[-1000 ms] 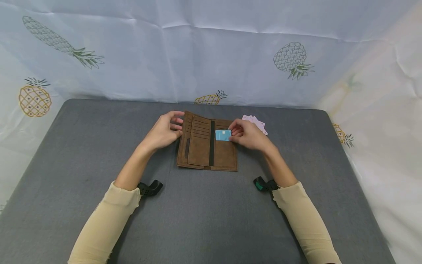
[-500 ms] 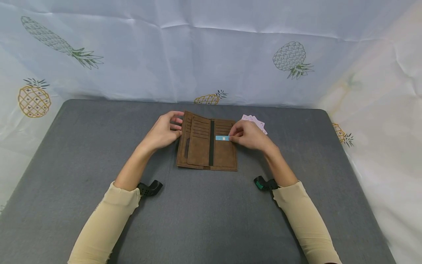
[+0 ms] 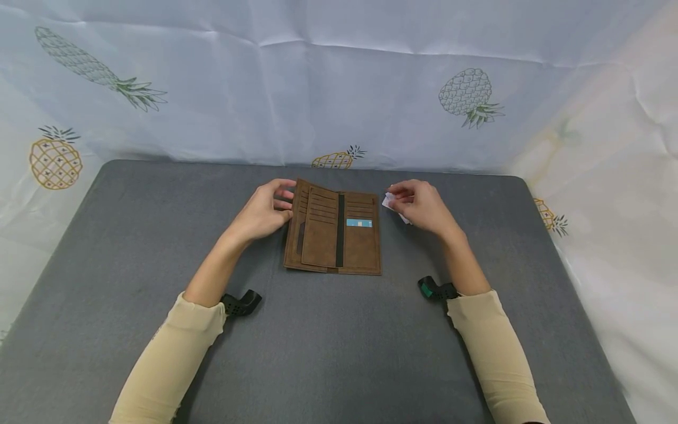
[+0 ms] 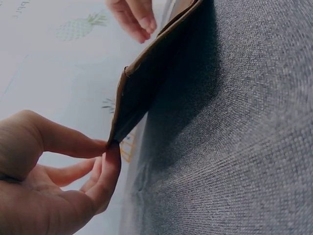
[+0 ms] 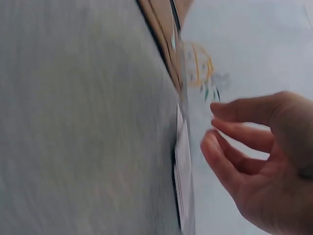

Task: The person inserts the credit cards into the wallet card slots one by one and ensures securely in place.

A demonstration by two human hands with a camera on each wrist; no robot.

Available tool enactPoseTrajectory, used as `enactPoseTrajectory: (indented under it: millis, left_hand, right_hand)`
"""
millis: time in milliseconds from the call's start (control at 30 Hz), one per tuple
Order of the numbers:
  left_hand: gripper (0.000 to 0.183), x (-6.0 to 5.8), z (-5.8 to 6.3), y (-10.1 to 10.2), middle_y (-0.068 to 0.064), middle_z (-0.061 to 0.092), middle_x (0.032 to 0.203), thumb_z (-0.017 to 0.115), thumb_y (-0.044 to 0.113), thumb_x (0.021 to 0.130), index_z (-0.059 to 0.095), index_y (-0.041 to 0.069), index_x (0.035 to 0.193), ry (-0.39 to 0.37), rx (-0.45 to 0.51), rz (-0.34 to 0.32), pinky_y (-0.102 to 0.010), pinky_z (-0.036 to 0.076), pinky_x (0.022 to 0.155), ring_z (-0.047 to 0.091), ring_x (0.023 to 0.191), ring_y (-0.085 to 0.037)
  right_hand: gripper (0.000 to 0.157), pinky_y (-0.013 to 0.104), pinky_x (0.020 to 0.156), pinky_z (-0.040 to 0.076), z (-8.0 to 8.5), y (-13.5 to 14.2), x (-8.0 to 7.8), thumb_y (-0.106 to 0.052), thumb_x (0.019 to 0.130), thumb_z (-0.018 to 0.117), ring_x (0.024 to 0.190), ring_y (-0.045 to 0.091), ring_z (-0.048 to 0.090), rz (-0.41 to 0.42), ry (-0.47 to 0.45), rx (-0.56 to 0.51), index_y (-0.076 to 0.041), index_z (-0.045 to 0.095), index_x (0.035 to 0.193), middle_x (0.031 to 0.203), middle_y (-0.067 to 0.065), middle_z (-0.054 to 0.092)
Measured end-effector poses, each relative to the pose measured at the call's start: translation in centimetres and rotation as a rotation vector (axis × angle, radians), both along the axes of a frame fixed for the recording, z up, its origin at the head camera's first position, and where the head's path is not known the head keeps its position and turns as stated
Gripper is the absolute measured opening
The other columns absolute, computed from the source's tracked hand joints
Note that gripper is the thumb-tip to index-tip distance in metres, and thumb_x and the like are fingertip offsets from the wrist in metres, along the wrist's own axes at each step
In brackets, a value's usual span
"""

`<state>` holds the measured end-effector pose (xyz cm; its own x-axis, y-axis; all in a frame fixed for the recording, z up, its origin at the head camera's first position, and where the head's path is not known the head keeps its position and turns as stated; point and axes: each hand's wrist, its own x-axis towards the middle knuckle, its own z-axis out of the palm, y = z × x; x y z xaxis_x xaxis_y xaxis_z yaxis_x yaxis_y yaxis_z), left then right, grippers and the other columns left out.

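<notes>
At the left edge of the brown wallet (image 3: 362,253), the left hand (image 3: 263,212) has not moved: thumb and finger pinch the cover's edge, holding it raised off the grey counter (image 3: 318,330). In the wallet's right panel, the blue card (image 3: 359,223) is now free of any grip; half a second ago the right hand (image 3: 421,206) pinched it there. It sits in a slot with only its upper strip showing, so its stowing looks finished. The right hand has shifted to just beyond the wallet's right edge, over the pale cards (image 3: 388,201), which show closer to the wallet than they did. Its fingers are bent, with a narrow gap to the thumb and nothing seen between. The right wrist view shows the fingertips apart from the pale cards; the work seems to have passed to these.

The wallet lies spread out: its left cover tilts up, next comes an inner leaf (image 3: 320,235) with slots toward its far end, then a dark strip (image 3: 340,235) along the middle, then the right panel, flatter, with more slots beyond the blue card. That card bears a small pale square. Right of the wallet, the pale cards are mostly hidden by the hand, their markings unreadable.
</notes>
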<state>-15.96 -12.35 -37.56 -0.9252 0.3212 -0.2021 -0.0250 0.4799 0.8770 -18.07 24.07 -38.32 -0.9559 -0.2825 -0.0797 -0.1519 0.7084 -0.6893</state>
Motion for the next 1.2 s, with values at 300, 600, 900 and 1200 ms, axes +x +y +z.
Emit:
enactPoseTrajectory:
  millis: [300,600,900,1200]
  left_hand:
    - [0.066,0.1,0.0,0.0,-0.025,0.051,0.152,0.057,-0.006,0.104,0.039,0.005,0.166,-0.001,0.002,0.001,-0.049,0.056,0.101,0.060,0.132,-0.042]
    - [0.067,0.1,0.0,0.0,-0.026,0.051,0.152,0.058,-0.006,0.103,0.038,0.004,0.166,0.003,0.002,0.003,-0.052,0.056,0.103,0.060,0.133,-0.043]
    - [0.067,0.0,-0.1,0.0,-0.026,0.051,0.152,0.059,-0.005,0.103,0.038,0.004,0.166,0.007,0.004,0.000,-0.052,0.056,0.102,0.060,0.133,-0.043]
    - [0.066,0.0,-0.2,0.0,-0.026,0.052,0.152,0.058,-0.005,0.103,0.039,0.004,0.166,0.013,0.007,-0.004,-0.052,0.057,0.102,0.061,0.133,-0.044]
  right_hand:
    - [0.060,0.063,0.110,0.051,-0.6,2.5,-0.8,-0.010,0.101,0.073,0.130,0.050,0.060,-0.055,0.026,0.151,0.012,0.053,0.153,0.147,0.037,0.052]
    - [0.064,0.060,0.104,0.047,-1.0,2.3,-0.9,-0.009,0.098,0.068,0.125,0.046,0.053,-0.029,-0.004,0.168,0.007,0.051,0.157,0.144,0.035,0.048]
    - [0.058,0.062,0.109,0.048,-1.0,2.4,-0.8,-0.010,0.098,0.075,0.125,0.046,0.055,-0.060,-0.024,0.158,0.012,0.055,0.148,0.144,0.033,0.052]
    - [0.053,0.049,0.097,0.050,-0.7,2.6,-0.8,-0.013,0.097,0.079,0.114,0.039,0.059,-0.113,-0.048,0.136,0.010,0.059,0.141,0.130,0.027,0.061]
